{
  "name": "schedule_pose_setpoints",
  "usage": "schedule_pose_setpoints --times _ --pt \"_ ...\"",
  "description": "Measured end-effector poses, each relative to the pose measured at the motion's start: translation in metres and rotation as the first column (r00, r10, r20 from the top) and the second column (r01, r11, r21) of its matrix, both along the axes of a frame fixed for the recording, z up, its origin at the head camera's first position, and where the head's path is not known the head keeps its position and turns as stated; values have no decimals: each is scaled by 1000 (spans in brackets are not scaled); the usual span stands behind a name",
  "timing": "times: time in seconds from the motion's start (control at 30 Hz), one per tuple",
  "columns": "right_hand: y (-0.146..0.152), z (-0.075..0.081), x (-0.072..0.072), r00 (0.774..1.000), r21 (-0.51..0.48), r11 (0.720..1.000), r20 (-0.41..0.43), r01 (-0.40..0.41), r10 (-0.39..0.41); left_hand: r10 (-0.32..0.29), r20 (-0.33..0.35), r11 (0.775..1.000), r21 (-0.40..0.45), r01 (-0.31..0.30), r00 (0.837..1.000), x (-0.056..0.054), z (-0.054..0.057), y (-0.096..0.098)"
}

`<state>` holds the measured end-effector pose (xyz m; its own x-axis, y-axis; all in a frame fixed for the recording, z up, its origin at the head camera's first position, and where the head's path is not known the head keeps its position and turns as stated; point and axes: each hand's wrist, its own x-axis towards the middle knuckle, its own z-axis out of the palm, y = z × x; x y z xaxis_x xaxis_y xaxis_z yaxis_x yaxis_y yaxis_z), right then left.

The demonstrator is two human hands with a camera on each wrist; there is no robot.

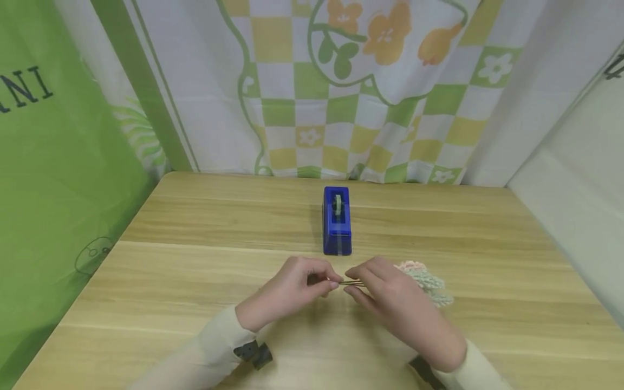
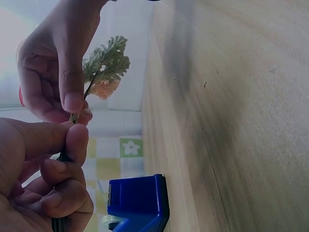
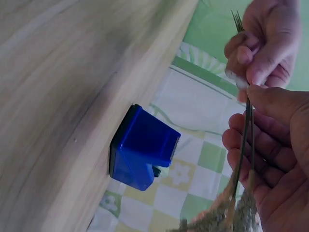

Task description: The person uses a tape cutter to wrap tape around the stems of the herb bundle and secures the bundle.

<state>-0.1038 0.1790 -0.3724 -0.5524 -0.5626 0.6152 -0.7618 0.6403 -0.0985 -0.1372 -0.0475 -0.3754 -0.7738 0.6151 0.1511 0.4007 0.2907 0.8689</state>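
Note:
A small bunch of yarn-like stems (image 3: 248,121) runs between both hands, with fuzzy pale green heads (image 1: 429,281) and a pink head (image 1: 411,265) at the right end. My left hand (image 1: 297,287) grips the lower stems, its fingers curled round them. Close beside it, my right hand (image 1: 400,306) pinches the stems between thumb and forefinger, nearer the heads. In the right wrist view, a shiny translucent strip (image 3: 236,79) shows at the left fingers, perhaps tape. Beyond the hands stands a blue tape dispenser (image 1: 337,221), touched by neither hand.
The wooden table (image 1: 219,216) lies beneath the hands. A checked, flowered curtain (image 1: 361,108) hangs behind its far edge. Green cloth (image 1: 58,162) is at the left, and white cloth (image 1: 580,162) borders the right.

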Motion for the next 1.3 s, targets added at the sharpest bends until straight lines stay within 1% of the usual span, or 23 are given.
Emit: schedule_pose_setpoints --times 0.07,0.13,0.33,0.53,0.77,0.87,1.03,1.17,1.3 --pt "-2 -2 -2 999 24 1000 -33 -10 10 0 -11 1000 2 0 1000 0 0 0" --pt "-4 -3 -3 999 24 1000 -41 -16 17 2 -14 1000 1 -2 1000 0 0 1" --pt "-6 -5 -4 999 1 1000 -37 -14 14 18 -2 1000 -10 -18 1000 1 2 1" --pt "-7 -8 -4 1000 -14 1000 -22 2 -2 30 -6 999 -15 -30 1000 1 1 1" --pt "-6 -10 -3 1000 -17 1000 -14 5 -5 38 43 999 15 -39 998 2 -1 2" --pt "-6 -9 -3 1000 -14 1000 -20 0 0 40 49 999 17 -41 998 2 -1 2" --pt "-7 -8 -2 998 25 1000 -55 2 -1 43 50 999 6 -43 998 2 0 3" --pt "-8 -7 -3 996 74 997 -90 13 -6 50 46 999 -21 -49 998 1 2 3" --pt "-8 -7 -4 993 104 995 -116 11 1 45 3 997 -65 -45 999 1 3 3"
